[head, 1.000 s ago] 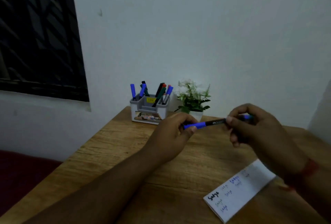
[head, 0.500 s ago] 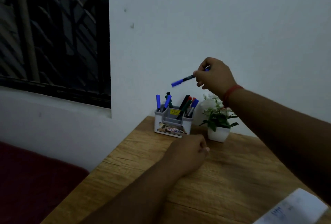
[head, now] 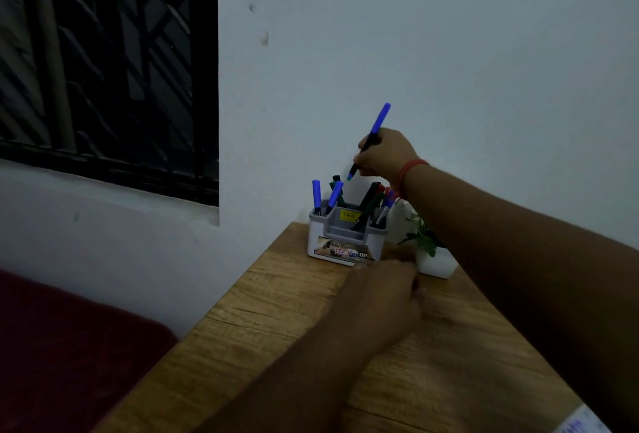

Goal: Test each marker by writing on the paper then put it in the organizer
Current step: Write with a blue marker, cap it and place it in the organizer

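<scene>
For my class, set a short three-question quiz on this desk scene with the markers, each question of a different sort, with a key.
1. True or false: the blue marker already stands inside the organizer.
2. Which hand holds the marker? A) left hand B) right hand
3. Fill in: right of the organizer stands a small potted ____.

Key: 1 false, it hangs above it, cap end up. 2 B. 3 plant.

Head view, down toward table (head: pixel 276 311) corner
</scene>
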A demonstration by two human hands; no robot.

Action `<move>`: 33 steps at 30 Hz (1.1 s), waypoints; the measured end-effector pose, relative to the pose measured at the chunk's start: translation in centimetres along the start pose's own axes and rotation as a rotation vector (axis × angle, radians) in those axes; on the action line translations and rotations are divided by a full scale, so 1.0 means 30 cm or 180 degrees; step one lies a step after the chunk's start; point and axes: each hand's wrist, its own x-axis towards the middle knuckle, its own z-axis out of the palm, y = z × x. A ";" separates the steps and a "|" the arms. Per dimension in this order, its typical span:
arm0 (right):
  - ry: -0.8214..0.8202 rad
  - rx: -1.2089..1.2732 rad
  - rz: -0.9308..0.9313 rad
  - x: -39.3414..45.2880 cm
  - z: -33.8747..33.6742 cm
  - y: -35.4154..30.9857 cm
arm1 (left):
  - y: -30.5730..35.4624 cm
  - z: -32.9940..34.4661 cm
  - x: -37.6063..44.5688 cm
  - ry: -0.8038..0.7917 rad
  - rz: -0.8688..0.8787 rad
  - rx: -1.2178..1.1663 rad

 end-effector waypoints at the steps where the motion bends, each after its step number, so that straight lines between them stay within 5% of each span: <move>1: -0.0035 -0.0319 -0.0035 0.003 0.004 -0.007 | -0.001 0.000 0.001 -0.0018 0.0002 0.0027; 10: -0.0359 -0.1507 0.0006 0.027 0.044 -0.043 | 0.001 -0.012 -0.004 -0.0315 -0.0082 0.0030; 25: -0.0315 -0.1868 -0.0100 0.024 0.058 -0.001 | 0.016 -0.031 -0.009 -0.0434 -0.0098 0.0100; 33: -0.0261 -0.1406 -0.0108 0.012 0.050 0.019 | 0.012 -0.021 -0.007 -0.0455 -0.0117 0.0117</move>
